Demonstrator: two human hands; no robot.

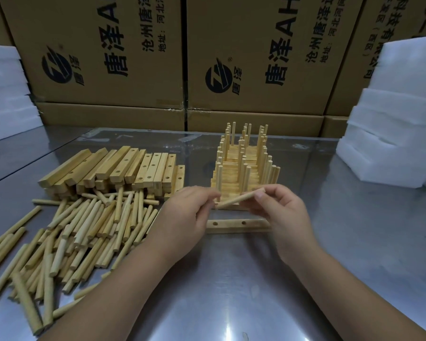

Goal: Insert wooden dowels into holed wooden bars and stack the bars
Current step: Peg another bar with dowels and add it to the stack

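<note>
Stacked cardboard boxes (103, 57) wall off the back of a shiny metal worktop (231, 279), with white foam blocks (391, 134) piled out beyond the right hand (280, 212). Both hands are closed on one dowel (239, 198); the left hand (185, 212) pinches its lower end, the right hand pinches its higher end, so it spans the gap between them, tilted and nearly crosswise. Just beneath the hands lies the holed bar (231, 225), its long axis also crosswise; two empty holes show between the hands, while its far end is hidden under the right hand. The dowel would likely need tipping upright over a hole; both hands seem equally near. Beyond the fingertips stands the stack of finished bars (244, 168); loose dowels (84, 230) and unfilled bars (123, 168) lie outside the left hand.
</note>
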